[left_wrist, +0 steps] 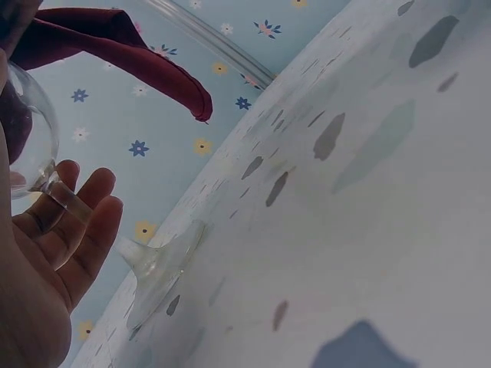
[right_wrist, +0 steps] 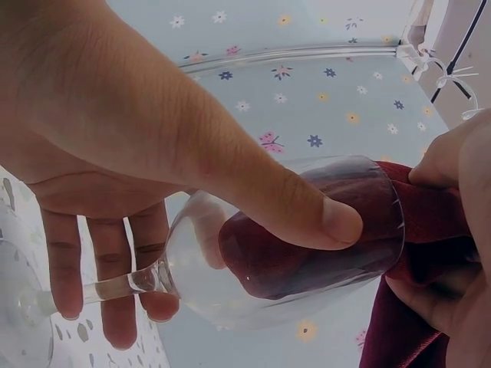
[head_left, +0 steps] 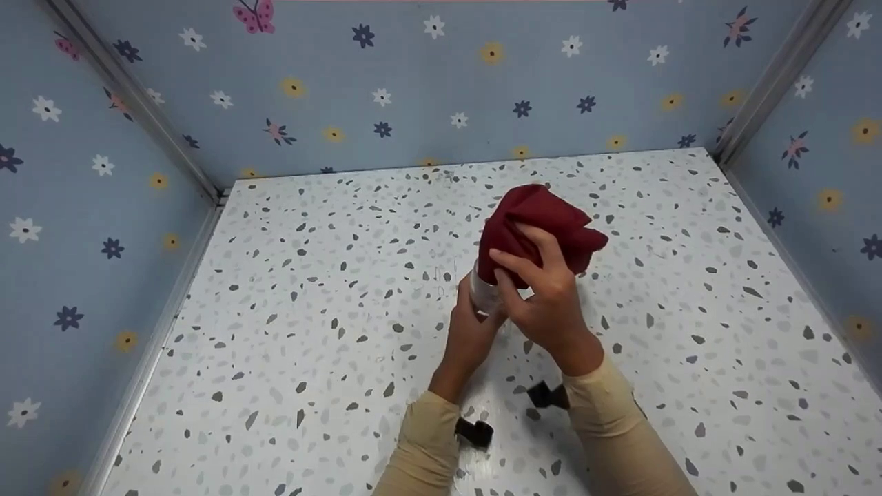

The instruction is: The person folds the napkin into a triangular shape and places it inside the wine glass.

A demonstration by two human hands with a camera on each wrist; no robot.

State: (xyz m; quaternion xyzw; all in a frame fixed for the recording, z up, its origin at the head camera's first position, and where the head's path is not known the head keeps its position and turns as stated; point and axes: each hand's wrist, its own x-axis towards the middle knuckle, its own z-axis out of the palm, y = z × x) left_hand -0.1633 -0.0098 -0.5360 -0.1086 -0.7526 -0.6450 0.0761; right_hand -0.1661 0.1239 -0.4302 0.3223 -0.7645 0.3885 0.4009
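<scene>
A clear wine glass [head_left: 484,296] is held tilted by my left hand [head_left: 474,336]. In the right wrist view, the left thumb lies along the bowl [right_wrist: 201,264] while several fingers curl about the stem [right_wrist: 115,288]. The glass's round foot [left_wrist: 163,268] shows in the left wrist view. A dark red cloth [head_left: 541,220] is bunched over the rim, and part of it [right_wrist: 280,264] sits inside the bowl. My right hand [head_left: 548,300] grips the cloth at the mouth of the glass; its fingertips are partly hidden in the folds. A loose end [left_wrist: 157,65] sticks out beyond the glass.
Below the hands is a white speckled tabletop [head_left: 296,275]. Blue flower-patterned panels [head_left: 413,76] stand at its back and both sides, joined by metal corner strips [head_left: 138,96]. Black wrist mounts [head_left: 475,432] project from the beige sleeves [head_left: 420,441].
</scene>
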